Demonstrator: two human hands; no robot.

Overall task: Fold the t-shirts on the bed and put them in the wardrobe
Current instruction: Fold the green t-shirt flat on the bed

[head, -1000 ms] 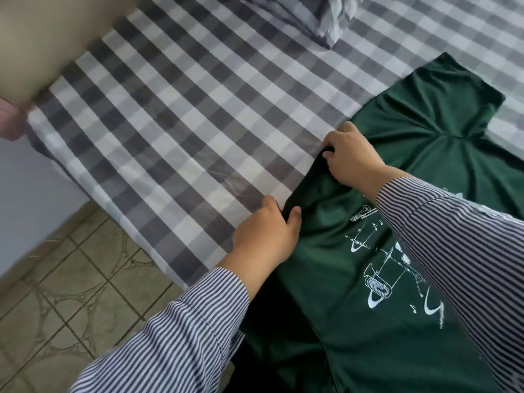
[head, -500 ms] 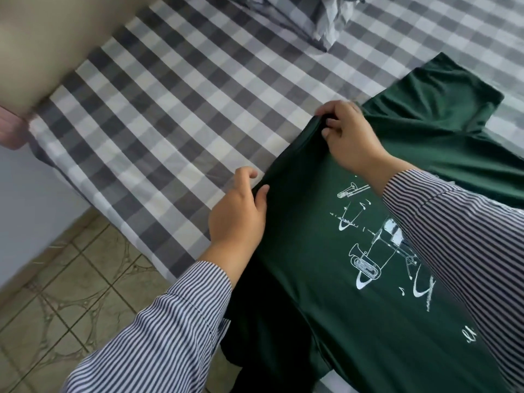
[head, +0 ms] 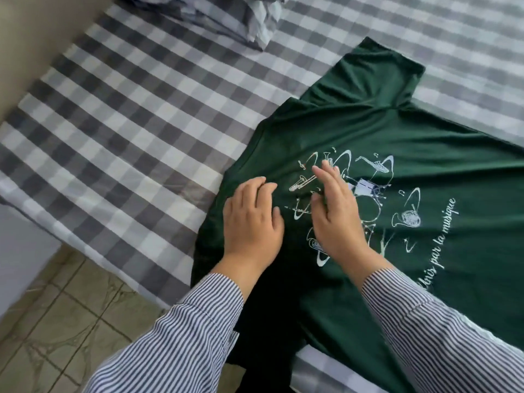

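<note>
A dark green t-shirt [head: 354,129] with a white print of musical instruments lies spread on the checked bed [head: 136,114], print side up. Its lower part hangs over the bed's near edge. My left hand [head: 252,219] rests flat on the shirt near its left side, fingers slightly curled, holding nothing. My right hand [head: 334,214] lies flat on the print just to the right of it, fingers spread. One sleeve [head: 377,69] points away toward the far side of the bed.
A folded checked cover or pillow [head: 226,21] lies at the head of the bed. A beige wall [head: 34,38] borders the bed on the left. Tiled floor [head: 56,321] shows below the bed's near edge.
Both hands have let go of the shirt's left edge, which they held lifted, and now lie flat on the spread shirt. More of the print shows.
</note>
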